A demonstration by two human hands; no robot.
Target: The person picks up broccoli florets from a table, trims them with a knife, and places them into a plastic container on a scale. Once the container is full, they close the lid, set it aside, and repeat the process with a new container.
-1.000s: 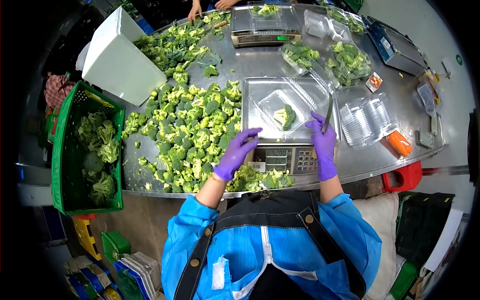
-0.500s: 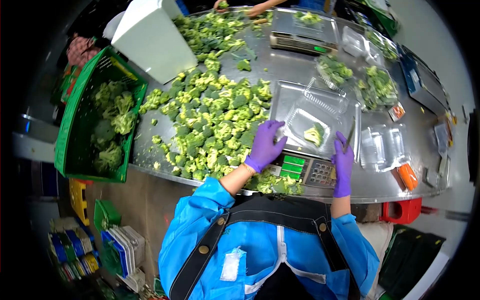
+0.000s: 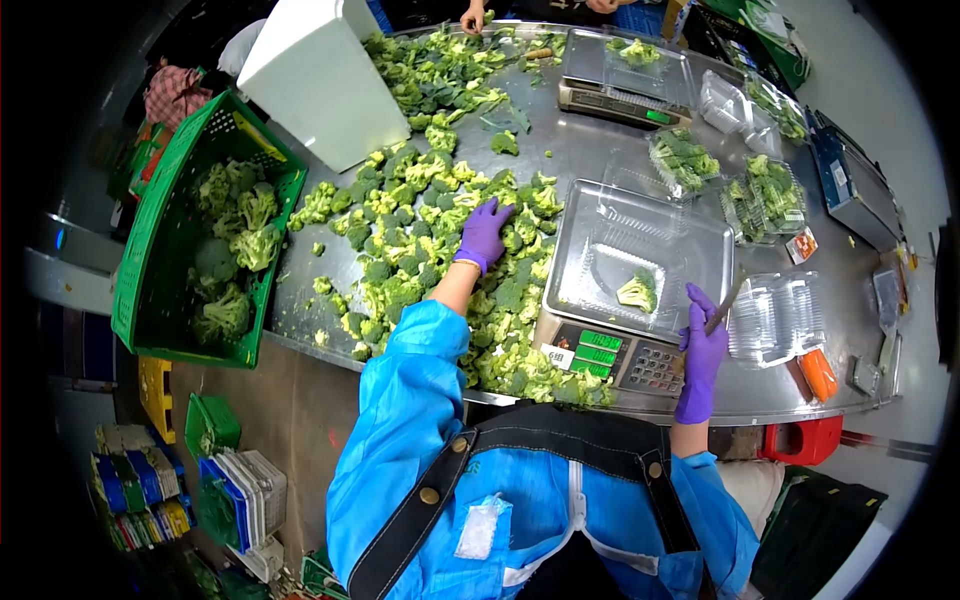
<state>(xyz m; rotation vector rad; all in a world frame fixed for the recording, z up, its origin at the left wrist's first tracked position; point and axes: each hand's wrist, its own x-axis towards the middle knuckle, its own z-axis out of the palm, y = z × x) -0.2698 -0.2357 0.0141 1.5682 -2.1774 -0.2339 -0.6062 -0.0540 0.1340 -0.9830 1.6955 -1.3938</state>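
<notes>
My left hand (image 3: 484,236), in a purple glove, is on the pile of broccoli florets (image 3: 410,255), its fingers bent over them; whether a floret is inside is hidden. My right hand (image 3: 704,345), gloved alike, grips a knife (image 3: 725,306) beside the right edge of the scale. On the scale's metal pan (image 3: 570,290) lies an open clear plastic container (image 3: 612,262) with one floret (image 3: 638,291) in it. Below the pan, the scale's display (image 3: 597,352) glows green.
A green crate (image 3: 150,250) with broccoli stands at the left, near a white box (image 3: 320,90). Filled containers (image 3: 765,200) and empty ones (image 3: 775,320) lie right of the scale. A second scale (image 3: 625,80) and a co-worker's hand (image 3: 472,18) are at the back.
My left hand has moved from the container's left side onto the florets, up and to the left. My right hand, with the knife, has shifted slightly down and right in view.
</notes>
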